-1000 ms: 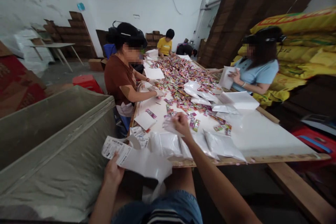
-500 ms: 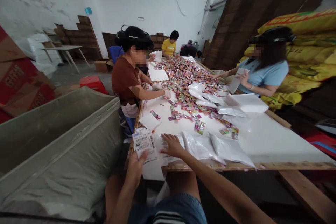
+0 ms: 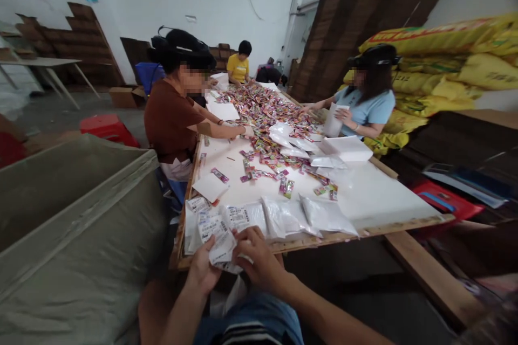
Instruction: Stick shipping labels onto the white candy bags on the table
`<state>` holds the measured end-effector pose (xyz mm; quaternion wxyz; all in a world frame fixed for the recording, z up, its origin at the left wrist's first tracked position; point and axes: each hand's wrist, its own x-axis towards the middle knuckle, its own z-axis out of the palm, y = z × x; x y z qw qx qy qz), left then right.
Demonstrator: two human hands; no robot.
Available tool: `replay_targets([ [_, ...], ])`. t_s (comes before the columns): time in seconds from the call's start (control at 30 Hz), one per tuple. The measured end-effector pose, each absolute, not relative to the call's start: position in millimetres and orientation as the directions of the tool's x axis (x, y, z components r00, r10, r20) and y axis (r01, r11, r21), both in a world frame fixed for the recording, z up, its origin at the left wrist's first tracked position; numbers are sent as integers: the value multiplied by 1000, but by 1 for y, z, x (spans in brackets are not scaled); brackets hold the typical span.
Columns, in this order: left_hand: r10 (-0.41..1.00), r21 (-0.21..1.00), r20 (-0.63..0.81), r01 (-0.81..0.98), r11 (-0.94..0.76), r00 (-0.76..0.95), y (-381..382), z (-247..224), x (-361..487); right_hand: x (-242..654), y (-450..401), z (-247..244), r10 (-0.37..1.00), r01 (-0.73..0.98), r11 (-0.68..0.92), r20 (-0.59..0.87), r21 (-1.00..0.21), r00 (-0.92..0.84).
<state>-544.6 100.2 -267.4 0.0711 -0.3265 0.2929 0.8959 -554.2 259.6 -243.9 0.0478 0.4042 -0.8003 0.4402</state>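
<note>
My left hand (image 3: 203, 268) is closed on a bunch of printed shipping labels (image 3: 217, 238) at the table's near edge, thumb on top. My right hand (image 3: 256, 256) has its fingers bent in a pinch at the right edge of the same labels. Just beyond my hands lies a white plastic mailing bag (image 3: 256, 213) with a barcode label (image 3: 238, 215) on its left part. More plump white bags (image 3: 329, 215) lie in a row to its right. Another printed label (image 3: 198, 205) rests at the table's left corner.
Small colourful sachets (image 3: 263, 105) are heaped along the white table (image 3: 376, 197). A person in brown (image 3: 172, 118) works at the left, one in blue (image 3: 372, 105) at the right, another in yellow (image 3: 238, 67) at the far end. A large fabric-lined bin (image 3: 81, 226) stands at my left.
My right hand has lifted off the white bag and come back to the labels in my left hand. The bag's label now shows. The view has turned to the right.
</note>
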Motion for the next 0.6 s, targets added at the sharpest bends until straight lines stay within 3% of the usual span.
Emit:
replay_targets([
  [0.07,-281,547,-669,-200,-813,-688,93,-282,-552,-570,281,-224,-530,-643,225,462,-732,-711],
  [0.13,-421,604,-675,-125,-787,-606,80,-293,-556,-603,309,-208,-345,-579,199,497,-791,-797],
  [0.2,-463,625,-669,-102,-774,-581,68,-297,-559,-646,338,-208,-103,-468,339,462,-816,-881],
  [0.27,-465,631,-665,-106,-769,-584,61,-295,-559,-683,357,-228,-17,-288,599,347,-747,-938],
  [0.33,-439,631,-656,-127,-765,-614,62,-289,-556,-705,366,-261,-36,-174,763,227,-623,-973],
  [0.4,-392,634,-634,-157,-757,-667,67,-284,-552,-709,368,-298,-65,-166,831,204,-531,-977],
  [0.53,-391,683,-569,-152,-714,-724,79,-280,-546,-693,367,-354,-376,-423,876,221,-232,-900],
  [0.6,-412,712,-564,-169,-681,-715,85,-278,-545,-685,366,-365,-480,-504,851,170,-146,-860],
])
